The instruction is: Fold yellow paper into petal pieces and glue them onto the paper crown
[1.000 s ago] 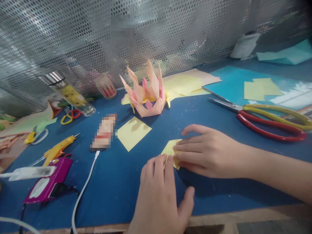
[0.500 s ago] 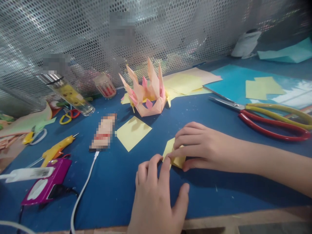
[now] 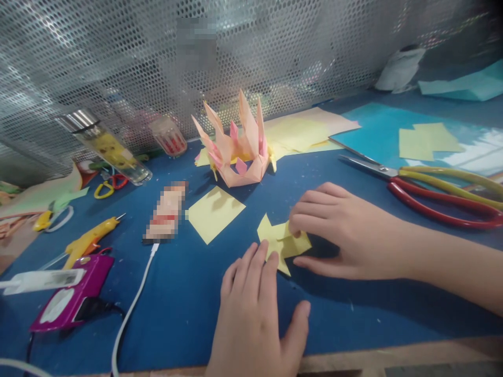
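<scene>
A small folded piece of yellow paper (image 3: 288, 246) lies on the blue table with two flaps spread at its left side. Fingertips of my left hand (image 3: 253, 309) rest flat on its lower left flap, the fingers stretched and the thumb held apart. My right hand (image 3: 340, 230) bends its fingers over the paper's right part, with the thumb lower down by its edge; the fingertips are partly hidden. Up and to the left is a flat yellow paper square (image 3: 216, 214). Behind it stands a pink and peach folded-paper crown (image 3: 245, 173) with tall points.
Large scissors (image 3: 396, 175) with red and yellow handles lie at the right, beside blue paper (image 3: 367, 123). At the left are a yellow glue gun (image 3: 92, 235), a purple power strip (image 3: 74, 298), a blurred-out object on a white cable (image 3: 135, 303), and a bottle (image 3: 113, 152).
The folded yellow paper has opened out, showing separate flaps at its left. My right hand has shifted slightly right and up. My left hand's fingertips have moved a little onto the lower flap.
</scene>
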The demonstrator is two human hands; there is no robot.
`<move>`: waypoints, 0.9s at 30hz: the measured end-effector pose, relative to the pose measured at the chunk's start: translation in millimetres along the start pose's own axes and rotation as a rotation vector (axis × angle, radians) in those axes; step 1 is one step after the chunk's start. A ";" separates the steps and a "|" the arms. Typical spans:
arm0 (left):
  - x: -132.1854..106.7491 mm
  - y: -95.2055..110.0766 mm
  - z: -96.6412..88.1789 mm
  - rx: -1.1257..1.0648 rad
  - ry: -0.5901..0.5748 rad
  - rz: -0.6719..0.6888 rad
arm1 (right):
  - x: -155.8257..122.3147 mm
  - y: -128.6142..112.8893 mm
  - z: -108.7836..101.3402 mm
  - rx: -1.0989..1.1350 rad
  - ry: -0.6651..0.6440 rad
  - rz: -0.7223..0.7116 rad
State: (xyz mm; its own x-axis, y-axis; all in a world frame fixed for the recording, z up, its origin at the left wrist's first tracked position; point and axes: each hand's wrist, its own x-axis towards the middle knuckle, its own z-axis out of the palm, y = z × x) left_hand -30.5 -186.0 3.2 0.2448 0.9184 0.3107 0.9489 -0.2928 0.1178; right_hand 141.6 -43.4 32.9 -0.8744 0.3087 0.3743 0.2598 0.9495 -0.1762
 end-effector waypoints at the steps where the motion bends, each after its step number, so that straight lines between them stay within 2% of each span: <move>1: -0.1 0.1 -0.2 -0.002 -0.010 -0.005 | -0.4 0.7 0.9 -0.024 0.009 0.009; 3: 0.2 0.9 -0.7 0.002 -0.026 -0.011 | -1.4 1.2 3.0 -0.032 -0.003 0.024; 7: 2.0 2.0 -1.1 0.001 -0.033 -0.016 | -2.3 -2.9 5.7 0.091 -0.052 0.049; 11: 3.4 1.2 -0.6 -0.012 -0.032 -0.010 | -0.4 -4.9 5.9 0.186 -0.029 0.053; 16: 4.7 0.5 -1.1 -0.020 -0.044 0.016 | 0.7 -2.6 5.4 0.223 0.001 -0.091; 19: 5.2 2.0 -1.9 -0.036 -0.068 0.009 | 0.2 -2.7 5.4 0.224 -0.066 -0.178; 22: 4.7 3.5 -1.8 -0.046 -0.065 -0.010 | -0.1 -3.1 5.6 0.213 -0.110 -0.220; 27: 3.8 3.9 -0.5 -0.045 -0.037 -0.018 | 1.3 -5.6 3.1 0.144 -0.110 -0.281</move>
State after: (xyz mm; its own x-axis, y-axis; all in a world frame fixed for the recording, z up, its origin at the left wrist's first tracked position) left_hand -25.9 -183.8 5.3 0.2361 0.9327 0.2728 0.9435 -0.2872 0.1655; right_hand 137.7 -48.5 31.6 -0.9448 0.0209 0.3270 -0.0510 0.9764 -0.2097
